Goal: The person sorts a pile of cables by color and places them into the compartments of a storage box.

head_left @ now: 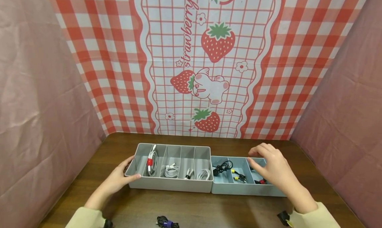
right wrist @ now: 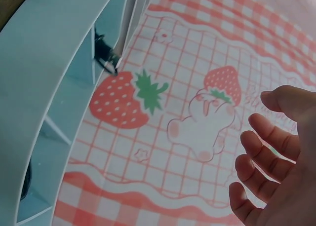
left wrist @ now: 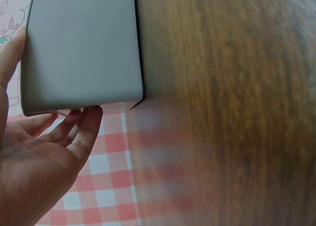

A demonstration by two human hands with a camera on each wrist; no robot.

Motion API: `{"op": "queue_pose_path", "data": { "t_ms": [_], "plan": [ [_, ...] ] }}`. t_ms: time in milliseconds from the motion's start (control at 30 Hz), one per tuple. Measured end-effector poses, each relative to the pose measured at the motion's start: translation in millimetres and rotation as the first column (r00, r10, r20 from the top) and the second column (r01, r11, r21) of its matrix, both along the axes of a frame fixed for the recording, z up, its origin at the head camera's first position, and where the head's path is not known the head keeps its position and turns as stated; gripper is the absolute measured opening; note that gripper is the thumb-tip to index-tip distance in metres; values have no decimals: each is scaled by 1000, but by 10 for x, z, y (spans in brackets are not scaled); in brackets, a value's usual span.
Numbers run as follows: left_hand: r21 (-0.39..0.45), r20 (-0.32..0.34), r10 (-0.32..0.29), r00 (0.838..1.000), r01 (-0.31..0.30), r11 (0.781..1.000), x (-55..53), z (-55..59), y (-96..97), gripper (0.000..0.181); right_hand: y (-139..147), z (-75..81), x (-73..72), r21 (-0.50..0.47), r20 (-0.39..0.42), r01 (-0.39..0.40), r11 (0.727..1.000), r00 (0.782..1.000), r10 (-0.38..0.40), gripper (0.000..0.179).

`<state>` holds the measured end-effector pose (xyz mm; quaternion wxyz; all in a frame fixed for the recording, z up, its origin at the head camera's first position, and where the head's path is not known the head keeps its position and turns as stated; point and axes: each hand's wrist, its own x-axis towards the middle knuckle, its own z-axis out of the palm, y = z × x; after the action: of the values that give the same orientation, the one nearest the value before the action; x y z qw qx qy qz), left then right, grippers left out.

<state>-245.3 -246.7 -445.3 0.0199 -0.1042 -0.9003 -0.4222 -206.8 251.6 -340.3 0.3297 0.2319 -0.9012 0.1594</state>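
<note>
My left hand grips the left end of a grey divided box, thumb at the front rim and fingers against the end wall. White cables lie in its compartments: one bundle with a red strap, a coiled cable, one with a black tie and a loop. My right hand hovers over the right part of a blue-grey divided box, fingers loosely bent, holding nothing. That box holds a black cable, yellow-ended black cables and a red-marked one, partly hidden.
A black cable bundle with a purple strap lies at the table's front edge. The two boxes stand end to end on the brown wooden table. Behind hangs a strawberry-print cloth, with pink cloth at the sides.
</note>
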Motion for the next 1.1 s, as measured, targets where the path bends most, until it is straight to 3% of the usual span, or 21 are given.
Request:
{"op": "queue_pose_path", "data": {
  "t_ms": [567,867,1100],
  "plan": [
    [5,9,7,1000,-7,1000,-10,-15,-3,84,-310,83,109,-1,-87,-160,987,983,159,34],
    [-11,13,6,1000,-6,1000,5,6,1,87,-485,92,142,-33,-48,-212,977,977,210,43],
    [1,22,10,1000,-10,1000,-5,2,0,87,-593,67,147,-36,-26,-290,956,957,289,38]
  ]
}}
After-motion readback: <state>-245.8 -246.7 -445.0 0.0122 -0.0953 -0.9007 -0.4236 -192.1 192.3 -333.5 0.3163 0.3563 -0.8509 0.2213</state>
